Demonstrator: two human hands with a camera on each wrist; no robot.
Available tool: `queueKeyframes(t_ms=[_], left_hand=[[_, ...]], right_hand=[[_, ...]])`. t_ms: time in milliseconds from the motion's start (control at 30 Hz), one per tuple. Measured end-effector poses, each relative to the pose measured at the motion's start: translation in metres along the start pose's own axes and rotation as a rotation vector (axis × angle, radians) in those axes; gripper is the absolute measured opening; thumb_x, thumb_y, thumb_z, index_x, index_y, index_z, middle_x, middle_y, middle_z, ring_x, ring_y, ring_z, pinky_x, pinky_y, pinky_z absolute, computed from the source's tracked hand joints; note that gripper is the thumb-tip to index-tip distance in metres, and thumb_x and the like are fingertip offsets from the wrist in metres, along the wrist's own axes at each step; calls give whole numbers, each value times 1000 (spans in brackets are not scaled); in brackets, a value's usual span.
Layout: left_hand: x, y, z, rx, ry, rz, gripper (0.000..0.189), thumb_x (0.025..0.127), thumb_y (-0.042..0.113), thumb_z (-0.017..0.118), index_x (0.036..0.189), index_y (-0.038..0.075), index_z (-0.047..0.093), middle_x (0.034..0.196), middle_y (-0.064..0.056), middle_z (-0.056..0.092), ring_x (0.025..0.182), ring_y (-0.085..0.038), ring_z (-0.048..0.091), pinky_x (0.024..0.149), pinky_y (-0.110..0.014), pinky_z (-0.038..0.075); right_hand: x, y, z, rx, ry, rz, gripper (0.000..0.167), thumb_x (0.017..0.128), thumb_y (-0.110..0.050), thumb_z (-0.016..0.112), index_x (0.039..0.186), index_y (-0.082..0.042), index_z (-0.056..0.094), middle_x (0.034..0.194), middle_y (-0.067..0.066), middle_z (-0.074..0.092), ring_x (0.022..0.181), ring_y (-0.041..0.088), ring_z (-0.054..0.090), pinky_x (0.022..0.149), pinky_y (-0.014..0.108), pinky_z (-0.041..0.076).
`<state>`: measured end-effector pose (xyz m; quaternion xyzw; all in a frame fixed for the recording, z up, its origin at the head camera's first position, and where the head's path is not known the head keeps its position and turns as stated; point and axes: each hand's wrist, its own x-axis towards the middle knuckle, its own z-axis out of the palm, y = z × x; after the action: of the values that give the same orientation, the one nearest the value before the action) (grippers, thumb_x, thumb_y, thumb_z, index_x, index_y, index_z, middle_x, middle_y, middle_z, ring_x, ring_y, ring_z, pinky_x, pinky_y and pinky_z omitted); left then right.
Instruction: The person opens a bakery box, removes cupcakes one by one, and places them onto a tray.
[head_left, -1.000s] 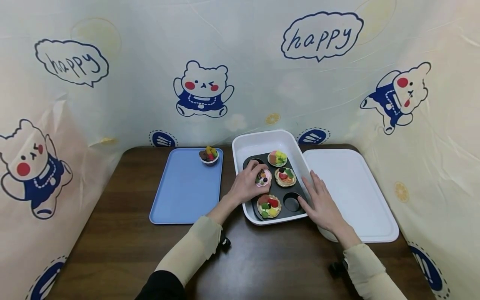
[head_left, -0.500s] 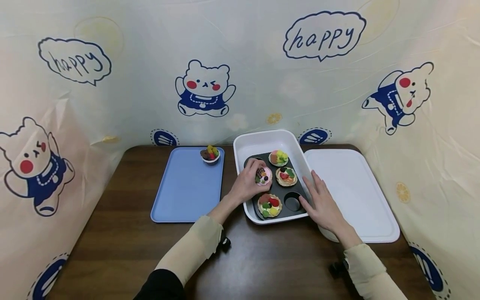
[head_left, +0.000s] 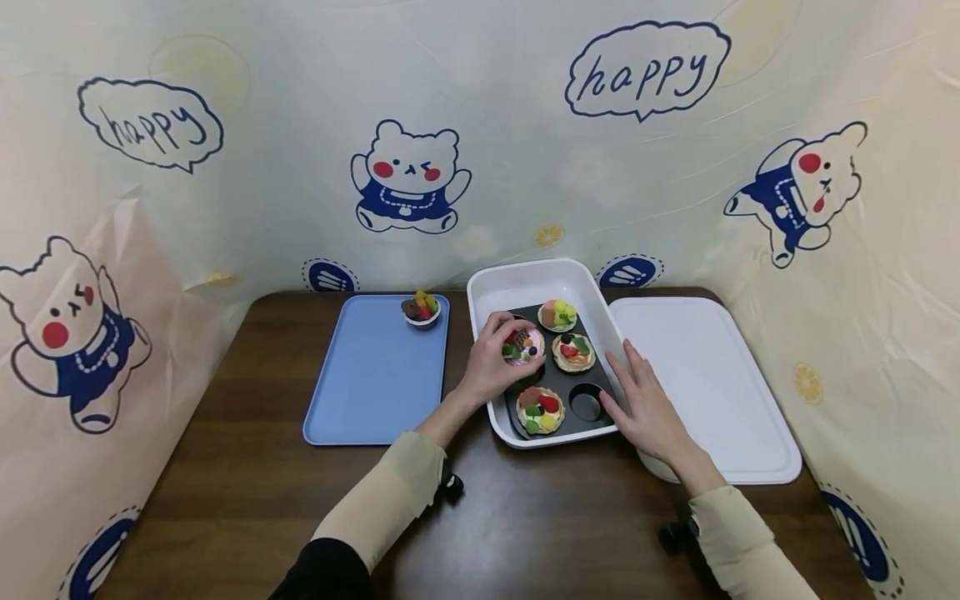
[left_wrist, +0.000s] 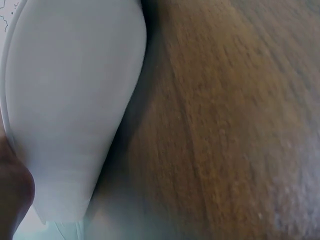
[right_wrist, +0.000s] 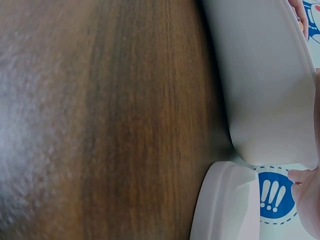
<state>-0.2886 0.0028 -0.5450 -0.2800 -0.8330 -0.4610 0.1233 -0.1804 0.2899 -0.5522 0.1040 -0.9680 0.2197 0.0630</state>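
In the head view my left hand [head_left: 495, 358] pinches a pink fruit tart [head_left: 522, 345] between thumb and fingers, over the left side of a dark muffin pan [head_left: 551, 379]. The pan lies inside a white basin [head_left: 495, 279]. Other tarts sit in its cups: a yellow-and-green topped one [head_left: 557, 315] at the back, one with red and green pieces [head_left: 573, 353], and a larger one [head_left: 540, 410] at the front. My right hand [head_left: 648, 417] rests at the basin's right rim, fingers straight, thumb by a bare front-right cup [head_left: 585, 402].
Left of the basin lies a blue tray [head_left: 375, 375] with a fruit-topped cup [head_left: 421, 309] in its far right corner. A white tray [head_left: 720, 383] lies to the right, partly behind my right hand. A printed cloth [head_left: 510, 150] hangs behind the dark wooden table [head_left: 247, 492].
My left hand has moved slightly back and left with the pink tart, which now sits left of its former spot. My right hand has stayed at the rim.
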Motion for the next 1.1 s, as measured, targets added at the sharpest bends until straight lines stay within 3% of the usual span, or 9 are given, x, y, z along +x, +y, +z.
queueKeyframes(t_ms=[200, 433, 567, 667, 833, 1100], left_hand=[[5, -1, 2, -7, 12, 26, 57, 87, 22, 94, 136, 11, 67, 140, -12, 61, 130, -31, 57, 112, -51, 55], [5, -4, 2, -117, 73, -25, 66, 87, 13, 92, 142, 6, 58, 138, -15, 67, 122, -30, 68, 106, -49, 60], [4, -4, 2, -146, 86, -12, 63, 88, 12, 91, 141, 6, 59, 138, -16, 68, 122, -31, 68, 107, -49, 59], [5, -3, 2, -124, 79, -10, 63, 87, 14, 92, 141, 7, 60, 138, -15, 68, 122, -31, 67, 108, -49, 59], [5, -4, 2, -157, 61, -13, 69, 85, 13, 95, 142, 6, 58, 139, -15, 67, 124, -30, 67, 110, -48, 59], [-4, 1, -14, -288, 97, -99, 72, 81, 8, 97, 143, 7, 60, 138, -15, 68, 121, -29, 69, 104, -38, 59]], right_hand=[[1, 1, -4, -7, 36, -18, 72, 106, -31, 65, 169, -7, 40, 181, 28, 20, 163, 53, 28, 130, 75, 28], [4, 17, 6, 58, 76, -60, 71, 108, -42, 59, 170, -15, 41, 183, 22, 18, 163, 51, 29, 130, 76, 25], [4, 16, 5, 45, 54, -40, 70, 108, -40, 60, 170, -14, 40, 184, 22, 17, 164, 51, 28, 131, 75, 24], [3, 5, -5, 7, 19, -14, 69, 106, -30, 64, 168, -7, 43, 181, 27, 18, 163, 54, 29, 130, 76, 27], [3, 5, -4, 8, 24, -4, 69, 106, -30, 64, 168, -7, 43, 182, 27, 18, 162, 54, 30, 131, 75, 27], [-1, -2, -1, 14, 3, 5, 66, 108, -31, 62, 166, -7, 45, 183, 26, 16, 161, 54, 33, 131, 73, 28]])
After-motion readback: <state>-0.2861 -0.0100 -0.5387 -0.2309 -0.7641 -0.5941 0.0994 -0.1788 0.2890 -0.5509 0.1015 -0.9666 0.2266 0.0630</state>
